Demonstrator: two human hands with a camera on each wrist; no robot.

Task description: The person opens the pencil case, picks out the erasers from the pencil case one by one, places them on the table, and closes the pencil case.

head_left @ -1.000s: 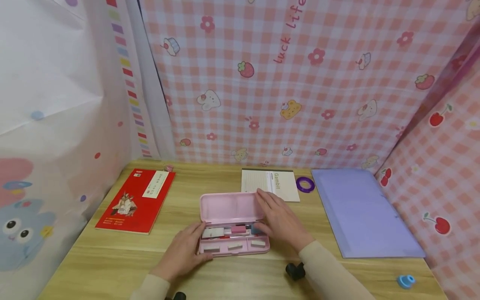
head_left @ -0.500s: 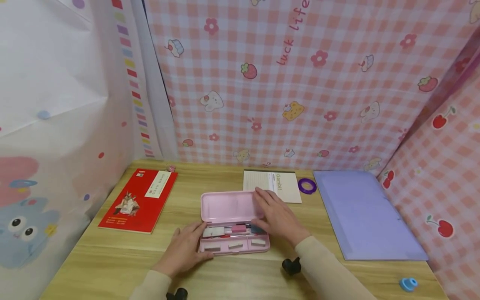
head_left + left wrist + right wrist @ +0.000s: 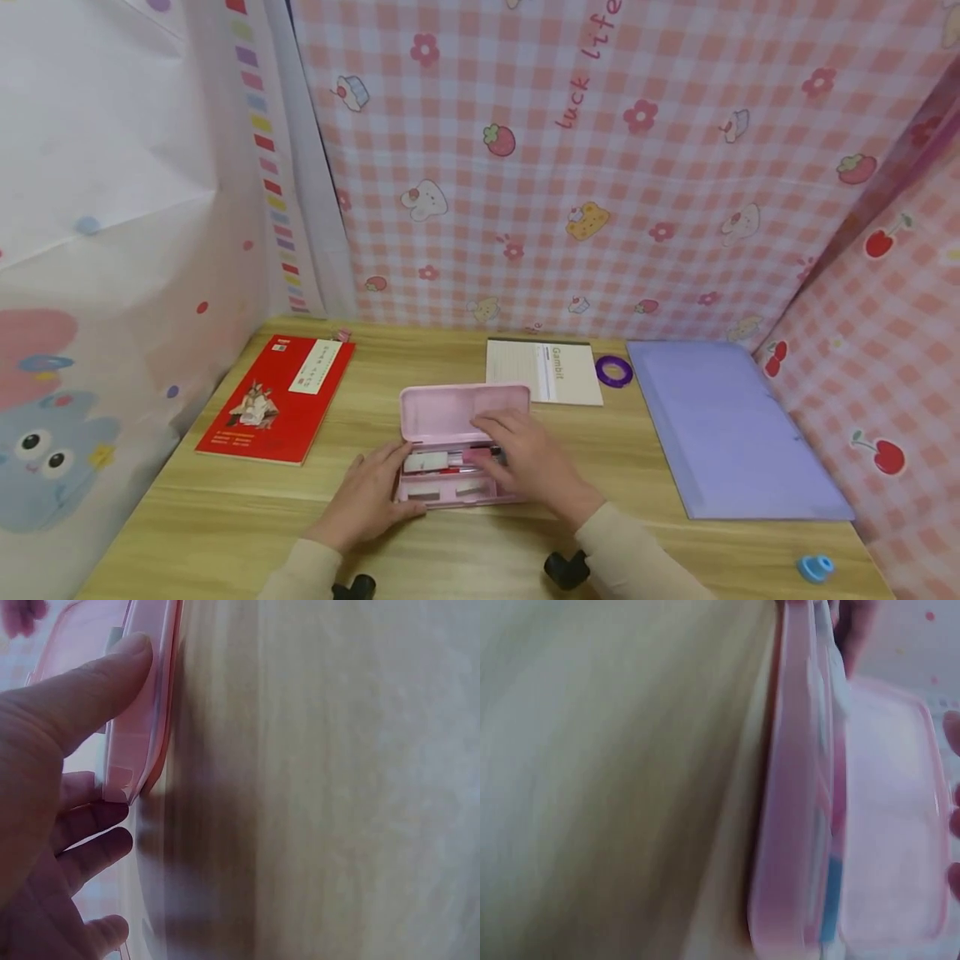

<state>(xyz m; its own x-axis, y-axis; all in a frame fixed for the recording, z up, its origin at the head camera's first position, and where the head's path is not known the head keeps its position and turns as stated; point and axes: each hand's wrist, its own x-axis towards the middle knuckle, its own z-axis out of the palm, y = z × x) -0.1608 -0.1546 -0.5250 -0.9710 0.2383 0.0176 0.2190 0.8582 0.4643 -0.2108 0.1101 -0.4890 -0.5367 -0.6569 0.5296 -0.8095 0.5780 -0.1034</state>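
Note:
A pink pencil case (image 3: pixel 435 412) lies on the wooden table with its lid tilted back. Inside are a whitish flat block (image 3: pixel 425 462), a pink eraser (image 3: pixel 472 456) and red and dark pens partly hidden by my right hand. My left hand (image 3: pixel 367 500) grips the case's left end. In the left wrist view its thumb (image 3: pixel 112 682) presses the front side while the fingers lie round the end. Over the right half of the case hovers my right hand (image 3: pixel 536 458), fingers loosely bent and thumb near the pink eraser. A teal piece (image 3: pixel 830 896) shows in the right wrist view.
A red book (image 3: pixel 277 400) lies at the left. Behind the case are a cream notepad (image 3: pixel 577 375) and a purple ring (image 3: pixel 614 372). A lilac folder (image 3: pixel 735 433) covers the right side, with a small blue piece (image 3: pixel 816 568) near the front right.
My right hand has left the lid's right edge and moved leftward over the open case. The left hand keeps its grip on the left end.

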